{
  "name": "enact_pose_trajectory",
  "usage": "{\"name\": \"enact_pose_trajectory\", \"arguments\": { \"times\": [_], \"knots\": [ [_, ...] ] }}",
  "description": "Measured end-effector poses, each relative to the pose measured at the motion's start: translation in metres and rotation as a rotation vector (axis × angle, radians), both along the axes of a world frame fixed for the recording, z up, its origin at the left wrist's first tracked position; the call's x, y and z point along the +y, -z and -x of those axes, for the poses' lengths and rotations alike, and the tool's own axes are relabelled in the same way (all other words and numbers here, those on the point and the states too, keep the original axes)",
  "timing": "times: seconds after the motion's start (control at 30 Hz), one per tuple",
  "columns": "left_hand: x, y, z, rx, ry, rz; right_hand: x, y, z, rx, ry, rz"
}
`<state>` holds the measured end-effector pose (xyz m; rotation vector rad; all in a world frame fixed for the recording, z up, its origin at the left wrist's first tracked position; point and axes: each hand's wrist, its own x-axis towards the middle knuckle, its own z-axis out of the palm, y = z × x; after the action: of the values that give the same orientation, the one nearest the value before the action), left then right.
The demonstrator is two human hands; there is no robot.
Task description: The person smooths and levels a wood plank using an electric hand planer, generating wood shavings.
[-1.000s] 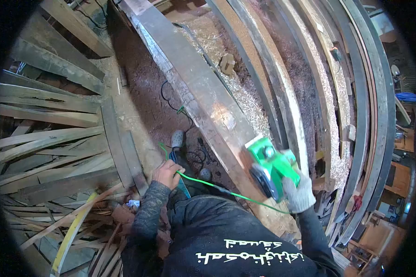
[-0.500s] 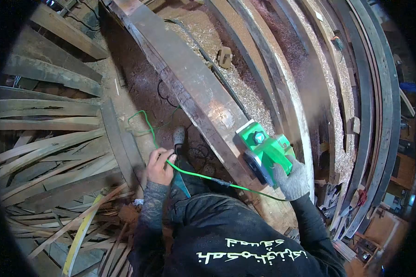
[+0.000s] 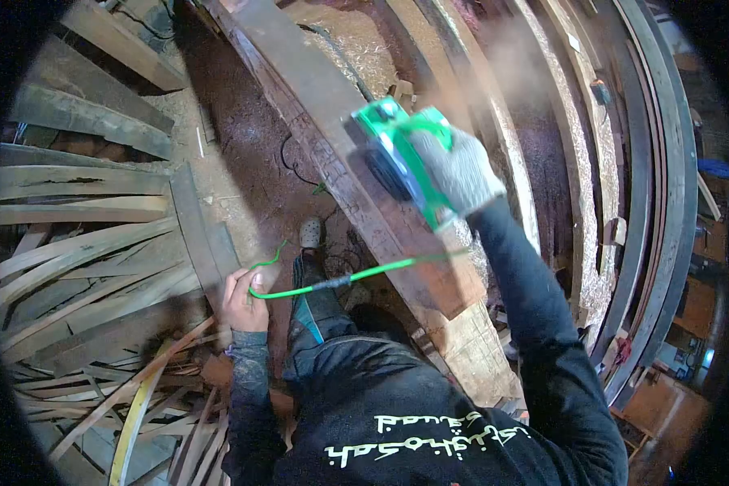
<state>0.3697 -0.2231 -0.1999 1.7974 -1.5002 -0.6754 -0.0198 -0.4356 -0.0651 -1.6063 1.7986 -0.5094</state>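
1. Right hand (image 3: 460, 172), in a pale knit glove, wrapped tight round the handle of the green planer (image 3: 397, 150), sole down on the long plank (image 3: 332, 138).
2. Left hand (image 3: 243, 293), bare, closed on a loop of the green cord (image 3: 348, 275), held out well clear of the plank's near edge, low beside the leg.
3. Planer sits partway up the plank, blurred with motion; fine dust in the air just beyond it.
4. Best kept flat on the plank, sole fully seated, weight even front to back, no rocking toward either edge.
5. Steady, straight travel along the plank's length likely gives the cleanest cut; a tilt risks a gouge.
6. Cord better held slack enough not to tug the planer, yet off the plank and out of the cutter's path.
7. Plank: broad, flat, dark and weathered on top, paler bare wood at the near end, rough along the side.
8. Beyond the plank, pale curly shavings (image 3: 356, 40) heaped thick; more long dark boards farther off.
9. On the plank's other side, a pile of thin grey offcuts (image 3: 89, 243), splintery and bowed, over a dusty floor.
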Motion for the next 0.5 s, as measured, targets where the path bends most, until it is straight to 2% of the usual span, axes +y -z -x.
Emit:
{"name": "enact_pose_trajectory", "arguments": {
  "times": [0.07, 0.1, 0.13, 0.23, 0.37, 0.43, 0.5],
  "knots": [
    [-0.001, -0.008, -0.004, -0.007, 0.002, 0.026, -0.006, -0.007, -0.002, -0.084, -0.016, 0.004],
    [0.003, -0.013, -0.006, -0.011, -0.003, 0.034, 0.004, -0.021, -0.006, -0.21, 0.047, -0.064],
    [0.009, -0.016, -0.006, 0.007, -0.032, 0.042, 0.016, -0.029, -0.01, -0.333, 0.105, -0.134],
    [0.04, -0.023, 0.005, 0.04, -0.036, 0.052, 0.083, -0.041, 0.017, -0.395, 0.142, -0.183],
    [0.092, -0.033, 0.049, 0.083, -0.004, 0.035, 0.21, -0.057, 0.055, -0.356, 0.227, -0.179],
    [0.117, -0.027, 0.077, 0.145, -0.017, 0.098, 0.277, -0.053, 0.086, -0.287, 0.303, -0.277],
    [0.135, -0.025, 0.094, 0.147, 0.041, 0.144, 0.329, -0.055, 0.093, -0.116, 0.181, -0.187]
  ]
}}
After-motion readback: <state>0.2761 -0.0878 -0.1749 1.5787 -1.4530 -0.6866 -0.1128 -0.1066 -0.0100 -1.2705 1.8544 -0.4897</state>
